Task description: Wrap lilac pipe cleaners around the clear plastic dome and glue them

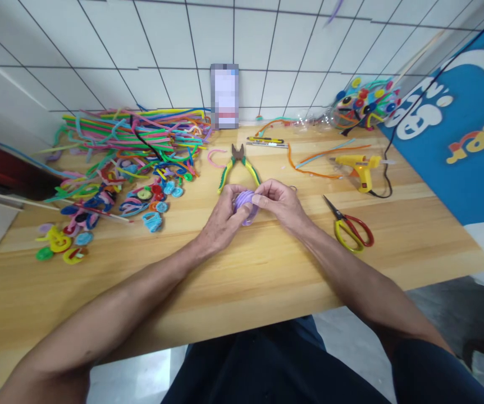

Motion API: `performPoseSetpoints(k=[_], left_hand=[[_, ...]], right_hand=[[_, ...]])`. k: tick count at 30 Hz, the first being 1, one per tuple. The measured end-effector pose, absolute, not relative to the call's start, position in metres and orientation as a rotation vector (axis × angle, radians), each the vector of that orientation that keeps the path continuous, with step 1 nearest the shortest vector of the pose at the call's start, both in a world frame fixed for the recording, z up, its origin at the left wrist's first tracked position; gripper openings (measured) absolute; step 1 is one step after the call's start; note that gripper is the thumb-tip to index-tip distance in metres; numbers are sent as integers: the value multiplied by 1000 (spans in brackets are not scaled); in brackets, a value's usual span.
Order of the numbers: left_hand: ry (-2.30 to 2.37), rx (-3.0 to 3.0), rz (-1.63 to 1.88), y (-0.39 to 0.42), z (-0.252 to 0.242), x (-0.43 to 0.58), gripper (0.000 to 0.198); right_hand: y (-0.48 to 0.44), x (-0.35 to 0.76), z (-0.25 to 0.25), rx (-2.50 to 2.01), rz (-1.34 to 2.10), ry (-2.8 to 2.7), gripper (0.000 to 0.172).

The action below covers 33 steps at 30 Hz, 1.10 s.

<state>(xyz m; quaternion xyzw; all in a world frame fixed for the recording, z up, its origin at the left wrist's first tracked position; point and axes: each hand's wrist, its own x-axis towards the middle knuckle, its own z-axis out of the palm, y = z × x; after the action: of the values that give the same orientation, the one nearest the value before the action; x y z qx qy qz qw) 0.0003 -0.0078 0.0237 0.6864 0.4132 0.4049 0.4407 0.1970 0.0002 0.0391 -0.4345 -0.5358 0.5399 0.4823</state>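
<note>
Between my two hands is a purple coil of pipe cleaner (245, 200), wound in several rounds. My left hand (227, 214) is closed around its left side, thumb pressed on the front. The fingertips of my right hand (279, 201) pinch the coil's right edge. Just beyond my hands lie pliers (238, 154) with green and yellow handles, jaws pointing away from me. Right of my right hand, scissors (348, 224) with red and yellow handles rest on the table. What sits inside the coil is hidden by my fingers.
A heap of colourful pipe cleaners (132, 132) fills the back left, with small finished pieces (153, 222) before it. A phone (225, 95) leans on the tiled wall. At right are a yellow glue gun (360, 168), its cord, and a clear bottle decorated with buttons (366, 104).
</note>
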Motion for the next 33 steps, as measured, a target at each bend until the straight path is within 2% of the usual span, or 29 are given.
performPoseSetpoints(k=[8, 23, 33], left_hand=[[1044, 1741, 1083, -7, 14, 1, 41], [1054, 1707, 1152, -7, 10, 2, 31], [1069, 1790, 1196, -8, 12, 4, 29]], right_hand=[[4, 199, 38, -1081, 1266, -1334, 56], [-3, 195, 40, -1087, 1204, -1358, 49], [-5, 195, 38, -1111, 1044, -1441, 30]])
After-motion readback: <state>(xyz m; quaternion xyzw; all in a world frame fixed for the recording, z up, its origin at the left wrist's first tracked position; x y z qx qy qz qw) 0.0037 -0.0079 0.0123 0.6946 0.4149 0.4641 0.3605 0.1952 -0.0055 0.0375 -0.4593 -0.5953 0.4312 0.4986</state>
